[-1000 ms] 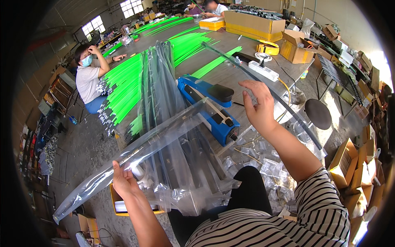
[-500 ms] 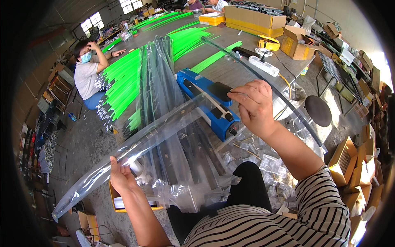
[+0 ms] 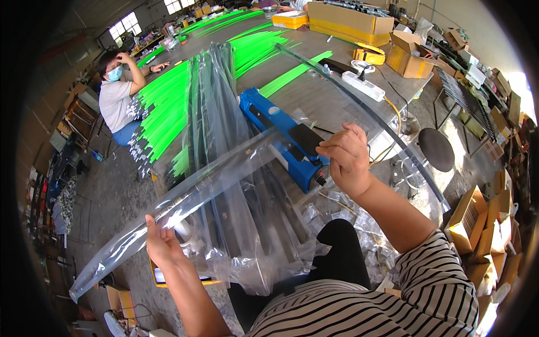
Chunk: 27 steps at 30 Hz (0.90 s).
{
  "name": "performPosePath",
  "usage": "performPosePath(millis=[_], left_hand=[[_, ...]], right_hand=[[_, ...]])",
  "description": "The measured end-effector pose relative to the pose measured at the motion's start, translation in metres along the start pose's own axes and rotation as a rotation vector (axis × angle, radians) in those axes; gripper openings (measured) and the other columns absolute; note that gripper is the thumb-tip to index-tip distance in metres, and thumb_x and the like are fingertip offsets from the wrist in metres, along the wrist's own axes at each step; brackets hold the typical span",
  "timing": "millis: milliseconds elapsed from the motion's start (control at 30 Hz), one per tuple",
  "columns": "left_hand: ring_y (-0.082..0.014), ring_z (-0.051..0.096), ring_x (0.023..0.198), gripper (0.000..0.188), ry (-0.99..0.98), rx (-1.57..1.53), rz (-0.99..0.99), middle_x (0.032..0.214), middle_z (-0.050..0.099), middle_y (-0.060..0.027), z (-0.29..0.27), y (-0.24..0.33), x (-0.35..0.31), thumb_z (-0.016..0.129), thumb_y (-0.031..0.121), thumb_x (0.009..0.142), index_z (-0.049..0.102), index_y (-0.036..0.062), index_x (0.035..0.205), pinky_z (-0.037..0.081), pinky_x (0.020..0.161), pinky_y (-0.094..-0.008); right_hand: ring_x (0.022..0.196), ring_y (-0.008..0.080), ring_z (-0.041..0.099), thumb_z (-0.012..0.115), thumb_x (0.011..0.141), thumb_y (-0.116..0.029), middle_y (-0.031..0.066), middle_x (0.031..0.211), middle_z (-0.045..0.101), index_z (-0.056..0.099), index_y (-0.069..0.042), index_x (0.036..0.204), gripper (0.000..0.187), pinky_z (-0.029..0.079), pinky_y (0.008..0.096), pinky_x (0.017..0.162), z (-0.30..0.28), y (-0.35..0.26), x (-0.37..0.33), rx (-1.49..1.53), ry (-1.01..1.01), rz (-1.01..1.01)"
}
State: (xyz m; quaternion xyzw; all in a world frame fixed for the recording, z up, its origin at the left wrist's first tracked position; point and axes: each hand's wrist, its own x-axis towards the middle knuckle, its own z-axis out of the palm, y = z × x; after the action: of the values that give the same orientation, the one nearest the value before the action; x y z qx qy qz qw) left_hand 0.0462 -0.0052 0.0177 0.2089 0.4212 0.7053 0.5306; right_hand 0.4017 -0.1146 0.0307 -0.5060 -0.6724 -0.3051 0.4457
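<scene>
My left hand point(image 3: 161, 242) is closed on the edge of a long clear plastic sleeve point(image 3: 120, 255), thumb on top. A thin dark strip shows inside the sleeve, whose far end lies across a blue heat sealer point(image 3: 259, 108). At the black pad point(image 3: 306, 137) on the sealer's arm, my right hand point(image 3: 349, 160) presses with bent fingertips. The arm is down over the sleeve's end. Beneath the sleeve, several more clear sleeves with dark strips point(image 3: 210, 84) lie lengthwise over the table and hang off its near edge toward my lap.
Bright green rods point(image 3: 168, 109) lie in a big pile at left, beside a seated person point(image 3: 117, 98) in a mask. A white power strip point(image 3: 364, 85), a yellow tape measure point(image 3: 369, 54) and cardboard boxes point(image 3: 351, 25) stand at right. One sleeved strip point(image 3: 387, 130) overhangs the table edge.
My right hand has moved down a little, and the sealer's arm has come down with it onto the sleeve. My left hand has shifted slightly left, still holding the sleeve.
</scene>
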Motion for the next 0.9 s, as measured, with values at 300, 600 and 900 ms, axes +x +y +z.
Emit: performPosePath(millis=[300,600,900], left_hand=[[-0.0134,0.059,0.070,0.020,-0.016,-0.019,-0.001,0.080,0.060,-0.0062,-0.006,0.000,0.002,0.062,0.016,0.080,0.057,-0.0003,0.088,0.044,0.058,-0.0202],[-0.0121,0.058,0.066,0.020,-0.013,-0.021,0.008,0.079,0.060,-0.0071,-0.005,-0.002,0.001,0.062,0.016,0.080,0.056,-0.0013,0.087,0.045,0.055,-0.0203],[-0.0164,0.060,0.077,0.022,-0.054,-0.043,0.006,0.085,0.061,-0.0113,-0.014,0.012,-0.001,0.057,0.018,0.083,0.054,-0.0015,0.091,0.048,0.064,-0.0238]], right_hand=[[0.069,0.0191,0.053,0.054,0.055,0.007,0.0023,0.072,0.057,0.061,-0.006,0.068,0.020,0.038,0.0385,0.078,0.000,-0.006,0.003,0.017,0.027,0.017],[0.068,0.0193,0.053,0.054,0.054,0.009,0.0032,0.076,0.057,0.061,-0.005,0.073,0.024,0.037,0.0371,0.078,-0.002,-0.006,-0.001,0.028,0.017,0.013],[0.082,0.0203,0.053,0.049,0.060,0.008,0.0045,0.095,0.060,0.060,-0.006,0.093,0.037,0.035,0.0389,0.085,-0.034,-0.030,0.005,-0.093,0.120,0.165]])
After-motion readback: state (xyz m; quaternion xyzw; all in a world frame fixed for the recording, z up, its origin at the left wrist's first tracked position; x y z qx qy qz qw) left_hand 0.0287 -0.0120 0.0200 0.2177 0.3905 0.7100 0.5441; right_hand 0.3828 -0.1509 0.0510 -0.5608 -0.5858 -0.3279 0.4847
